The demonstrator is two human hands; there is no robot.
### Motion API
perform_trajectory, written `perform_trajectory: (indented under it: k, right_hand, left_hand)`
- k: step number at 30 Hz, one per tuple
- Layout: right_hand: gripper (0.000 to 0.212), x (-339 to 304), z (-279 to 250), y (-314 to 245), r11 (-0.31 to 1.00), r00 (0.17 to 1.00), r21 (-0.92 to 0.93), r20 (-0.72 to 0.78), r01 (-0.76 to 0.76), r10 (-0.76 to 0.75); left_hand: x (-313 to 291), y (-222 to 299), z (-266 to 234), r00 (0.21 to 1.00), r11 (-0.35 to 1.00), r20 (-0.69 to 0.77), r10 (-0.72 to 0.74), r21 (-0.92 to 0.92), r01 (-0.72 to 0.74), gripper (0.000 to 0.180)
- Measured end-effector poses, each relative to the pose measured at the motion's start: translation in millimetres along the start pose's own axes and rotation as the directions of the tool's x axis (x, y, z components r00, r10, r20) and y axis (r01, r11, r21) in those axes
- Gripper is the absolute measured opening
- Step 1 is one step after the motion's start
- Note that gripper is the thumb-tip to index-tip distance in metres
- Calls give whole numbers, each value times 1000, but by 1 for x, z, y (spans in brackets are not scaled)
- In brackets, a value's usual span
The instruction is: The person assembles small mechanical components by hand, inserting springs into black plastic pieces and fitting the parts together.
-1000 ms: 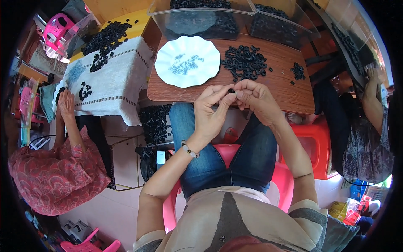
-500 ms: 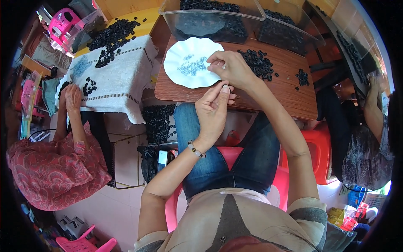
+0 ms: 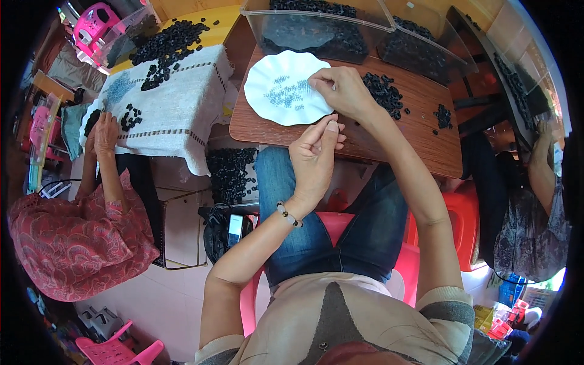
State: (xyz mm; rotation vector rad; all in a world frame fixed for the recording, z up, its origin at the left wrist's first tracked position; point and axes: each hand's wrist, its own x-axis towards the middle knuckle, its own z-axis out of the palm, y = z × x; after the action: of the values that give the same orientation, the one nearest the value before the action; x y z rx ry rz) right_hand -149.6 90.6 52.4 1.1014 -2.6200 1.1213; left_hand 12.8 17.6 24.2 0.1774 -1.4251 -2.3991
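Observation:
A white plate [image 3: 257, 103] with a scalloped rim lies on the brown wooden table, and many tiny grey-blue pieces [image 3: 286, 94] are scattered over it. My right hand [image 3: 345, 92] is over the plate's right side, thumb and forefinger pinched close to the tiny pieces; whatever they hold is too small to see. Just below the plate's near rim, at the table's front edge, my left hand [image 3: 313, 155] is closed with the thumb pressed to the fingers. What it grips is hidden. To the right of my right hand is a pile of small black ring-like parts [image 3: 383, 91].
A smaller cluster of black parts [image 3: 443, 115] lies farther right on the table [image 3: 420, 143]. Clear plastic bins [image 3: 316, 27] of black parts stand along the back. A co-worker's hands [image 3: 106, 134] are at a cloth-covered table [image 3: 176, 115] on the left; another person sits at right.
My right hand still pinches at the plate's right side, slightly farther onto the tiny pieces. The dark bit visible at my left thumb tip earlier is now hidden. The whole view has shifted slightly.

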Motion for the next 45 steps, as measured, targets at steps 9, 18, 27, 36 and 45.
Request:
perform_trajectory:
  k: [9, 18, 27, 36, 45]
  right_hand:
    - [23, -6, -1, 9, 997, 1000, -80, 17, 15, -14]
    - [20, -1, -3, 6, 986, 997, -166, 66, -23, 34]
    - [20, 19, 12, -10, 964, 986, -252, 117, -84, 116]
    - [17, 32, 20, -5, 940, 961, -316, 194, -131, 199]
    - [19, 24, 20, 3, 972, 989, -217, 93, -95, 117]
  left_hand:
    - [0, 0, 1, 1000, 1000, 14, -3, 17, 2, 31]
    - [-2, -1, 1, 1000, 999, 22, -3, 50, 2, 30]
    - [-1, -5, -2, 999, 999, 37, 2, 48, -4, 33]
    - [1, -1, -3, 999, 998, 36, 34, 56, -36, 34]
    - [3, 2, -3, 999, 999, 27, 23, 49, -25, 33]
